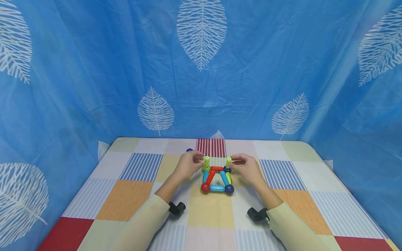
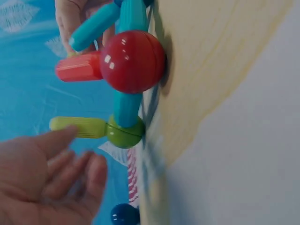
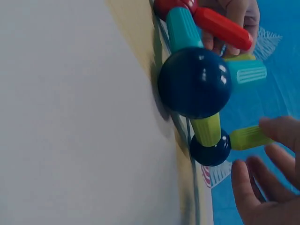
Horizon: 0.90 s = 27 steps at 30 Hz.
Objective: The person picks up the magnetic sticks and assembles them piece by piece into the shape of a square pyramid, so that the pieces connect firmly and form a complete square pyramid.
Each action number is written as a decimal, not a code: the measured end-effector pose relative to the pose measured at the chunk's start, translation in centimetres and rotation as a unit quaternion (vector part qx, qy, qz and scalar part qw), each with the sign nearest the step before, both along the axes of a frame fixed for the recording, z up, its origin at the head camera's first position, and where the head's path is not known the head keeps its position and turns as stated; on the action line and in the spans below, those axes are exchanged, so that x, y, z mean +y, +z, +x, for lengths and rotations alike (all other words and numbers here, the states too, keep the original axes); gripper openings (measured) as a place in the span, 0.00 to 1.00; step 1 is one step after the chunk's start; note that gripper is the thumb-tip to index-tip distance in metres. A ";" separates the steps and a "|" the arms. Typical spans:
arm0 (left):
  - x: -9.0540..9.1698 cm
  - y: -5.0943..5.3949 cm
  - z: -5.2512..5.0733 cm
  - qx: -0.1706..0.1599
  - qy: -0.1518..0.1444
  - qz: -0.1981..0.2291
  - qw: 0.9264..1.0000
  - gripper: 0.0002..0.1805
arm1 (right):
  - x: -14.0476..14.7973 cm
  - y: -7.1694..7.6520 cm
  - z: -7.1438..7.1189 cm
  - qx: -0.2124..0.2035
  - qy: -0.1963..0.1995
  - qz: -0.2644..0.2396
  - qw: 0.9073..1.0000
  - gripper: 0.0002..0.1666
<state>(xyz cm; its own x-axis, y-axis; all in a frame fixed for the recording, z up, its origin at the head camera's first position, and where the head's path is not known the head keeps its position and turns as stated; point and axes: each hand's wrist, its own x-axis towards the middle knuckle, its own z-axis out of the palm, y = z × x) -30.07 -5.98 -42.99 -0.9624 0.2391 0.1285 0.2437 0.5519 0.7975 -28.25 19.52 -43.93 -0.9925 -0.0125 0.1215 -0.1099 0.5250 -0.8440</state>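
Note:
A frame of magnetic rods and balls [image 1: 217, 188] sits on the patchwork cloth between the two hands. Its near corners are a red ball [image 1: 205, 188] and a dark blue ball [image 1: 229, 189]. Red and light blue rods lean up from these. At the far corners, a yellow-green rod [image 2: 89, 127] stands on a green ball [image 2: 125, 132], and another yellow-green rod [image 3: 251, 138] on a dark blue ball [image 3: 210, 147]. My left hand [image 1: 189, 164] is beside the left rod, thumb at it, fingers loosely bent and apart. My right hand [image 1: 248, 168] does likewise at the right rod.
A loose dark blue ball [image 1: 189, 150] lies behind my left hand, near the table's far side. The patchwork cloth [image 1: 210, 212] covers the table. A blue curtain [image 1: 201, 97] with white leaf prints hangs behind and at both sides.

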 end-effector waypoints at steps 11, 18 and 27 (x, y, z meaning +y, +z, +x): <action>1.1 -0.7 -0.6 0.014 -0.075 -0.034 0.997 0.13 | -0.6 -0.3 -0.7 0.035 0.096 0.025 0.994 0.11; 1.3 -0.5 -0.5 0.030 -0.095 -0.057 0.993 0.12 | -0.4 -0.4 -0.7 0.054 0.130 0.028 0.990 0.12; 1.4 -0.5 -0.5 0.028 -0.091 -0.058 0.994 0.12 | -0.2 -0.6 -0.8 0.071 0.161 0.032 0.984 0.12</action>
<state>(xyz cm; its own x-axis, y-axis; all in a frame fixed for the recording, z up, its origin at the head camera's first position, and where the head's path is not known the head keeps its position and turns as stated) -30.52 -4.60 -43.45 -0.8941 0.4249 0.1416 0.3897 0.5823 0.7135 -29.08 19.28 -44.49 -0.9090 -0.3362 0.2464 -0.3932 0.4956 -0.7744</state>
